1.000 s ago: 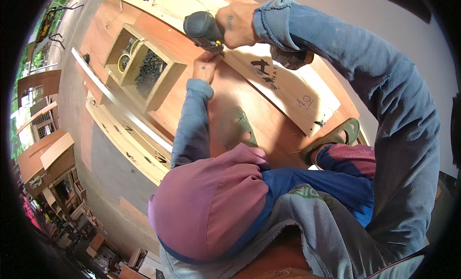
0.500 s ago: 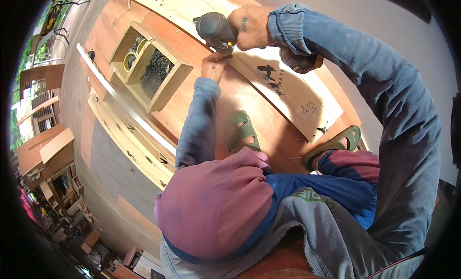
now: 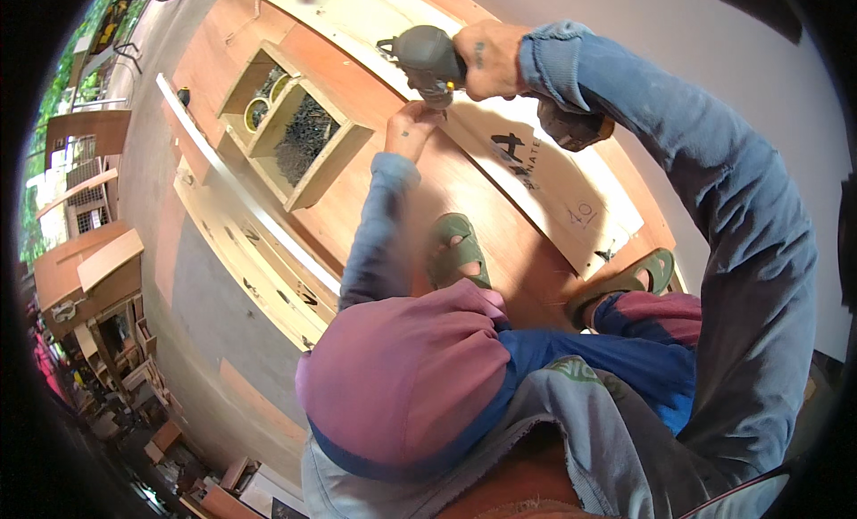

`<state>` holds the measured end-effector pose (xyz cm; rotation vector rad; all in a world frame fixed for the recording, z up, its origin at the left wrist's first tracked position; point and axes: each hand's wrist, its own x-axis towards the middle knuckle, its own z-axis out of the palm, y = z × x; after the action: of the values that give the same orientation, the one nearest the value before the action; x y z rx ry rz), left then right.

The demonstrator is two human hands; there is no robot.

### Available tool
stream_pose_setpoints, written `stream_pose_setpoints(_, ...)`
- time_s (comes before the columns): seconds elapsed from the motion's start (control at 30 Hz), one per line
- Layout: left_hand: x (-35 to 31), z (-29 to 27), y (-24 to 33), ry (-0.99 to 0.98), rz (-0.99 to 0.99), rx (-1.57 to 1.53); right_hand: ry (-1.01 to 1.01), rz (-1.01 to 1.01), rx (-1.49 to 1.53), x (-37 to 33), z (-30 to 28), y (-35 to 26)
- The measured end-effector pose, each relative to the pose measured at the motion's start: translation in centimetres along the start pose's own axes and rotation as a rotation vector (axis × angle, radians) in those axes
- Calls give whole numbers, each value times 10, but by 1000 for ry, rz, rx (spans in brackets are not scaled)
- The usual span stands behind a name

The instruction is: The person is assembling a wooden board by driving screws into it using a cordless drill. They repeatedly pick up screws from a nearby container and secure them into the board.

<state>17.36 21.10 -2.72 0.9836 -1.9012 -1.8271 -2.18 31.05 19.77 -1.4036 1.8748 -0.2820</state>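
A dark cordless drill is in my right hand, whose fingers are wrapped round its grip. The battery base shows below my right cuff. The drill's nose points down at the edge of a pale printed plank. My left hand is closed in a pinch just under the nose, by that edge. What its fingers hold is too small to make out. Left of it stands a wooden box with dark screws heaped in one compartment.
Two round yellow-rimmed containers sit in the box's other compartment. Beyond the box runs a long white-edged strip, with more pale planks beside it. My feet in green sandals rest on the reddish wooden panel. Wooden furniture stands far left.
The whole view has shifted slightly, so things sit a little more to the right and lower. The drill has moved slightly right relative to my left fingers, which stay pinched at the plank's edge.
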Motion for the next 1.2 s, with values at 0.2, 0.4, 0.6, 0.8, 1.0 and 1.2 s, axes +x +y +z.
stream_pose_setpoints(0.2,-43,-21,1,222,-57,-320,-32,-8,-9,-3,0,4)
stream_pose_setpoints(0.4,-44,-52,92,354,55,-181,-73,-48,-58,-6,-11,15)
stream_pose_setpoints(0.6,-25,-65,206,228,423,-27,-49,16,-26,-13,-6,-7)
stream_pose_setpoints(0.8,-11,-24,227,-112,363,304,-43,-42,-137,-4,-1,-17)
stream_pose_setpoints(1.0,-5,-10,200,-121,222,113,-67,-66,-115,9,8,-6)
stream_pose_setpoints(1.2,-1,-16,207,-72,331,294,-57,-111,-108,15,8,-22)
